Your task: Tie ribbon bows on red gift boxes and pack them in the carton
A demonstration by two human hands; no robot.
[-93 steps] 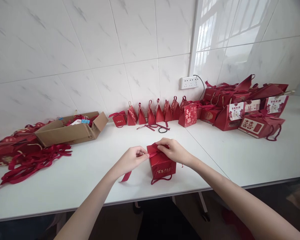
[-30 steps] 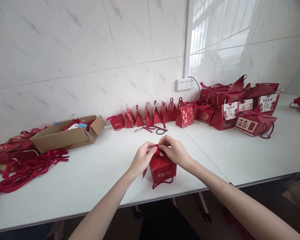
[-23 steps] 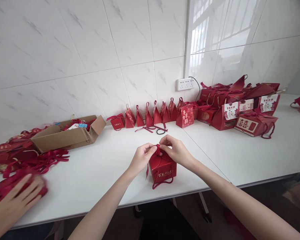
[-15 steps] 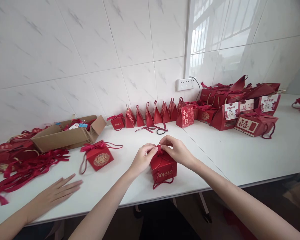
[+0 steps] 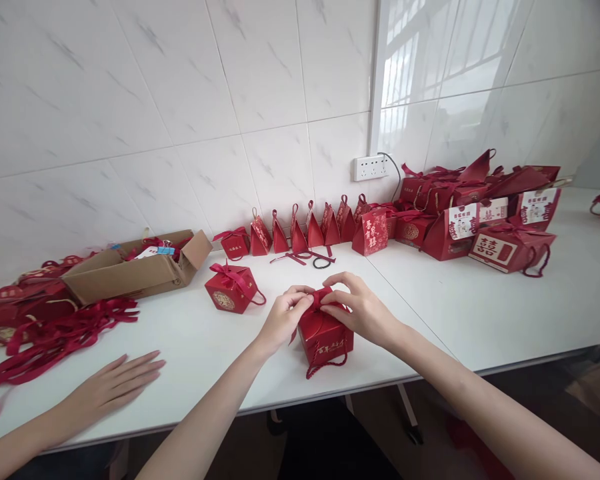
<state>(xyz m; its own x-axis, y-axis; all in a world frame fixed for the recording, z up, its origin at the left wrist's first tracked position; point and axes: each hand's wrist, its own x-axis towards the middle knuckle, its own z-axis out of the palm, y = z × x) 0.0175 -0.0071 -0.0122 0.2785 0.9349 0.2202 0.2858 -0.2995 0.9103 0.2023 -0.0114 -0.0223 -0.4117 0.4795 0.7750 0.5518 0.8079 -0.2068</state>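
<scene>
In front of me a red gift box (image 5: 327, 343) with gold lettering and a twisted cord handle stands on the white table. A red ribbon (image 5: 318, 298) is gathered at its top. My left hand (image 5: 284, 319) is closed, thumb and forefinger pinching the ribbon on the left side; a ribbon end hangs below it. From the right, my right hand (image 5: 364, 310) holds the ribbon with thumb and fingers, its forefinger arched above. The fingers partly hide the knot or loop. A second red box (image 5: 231, 289) with a bow and gold emblem sits beyond my left hand.
Another person's hand (image 5: 123, 383) lies flat at the left, near a heap of loose ribbons (image 5: 65, 333). Behind are a cardboard box (image 5: 130, 275), a row of small triangular boxes (image 5: 300, 233) and stacked red boxes (image 5: 445, 227). A socket strip (image 5: 371, 168) is on the wall.
The second red box has moved right and farther back and turned. My right fingers have shifted on the ribbon, and a ribbon end now shows below my left hand.
</scene>
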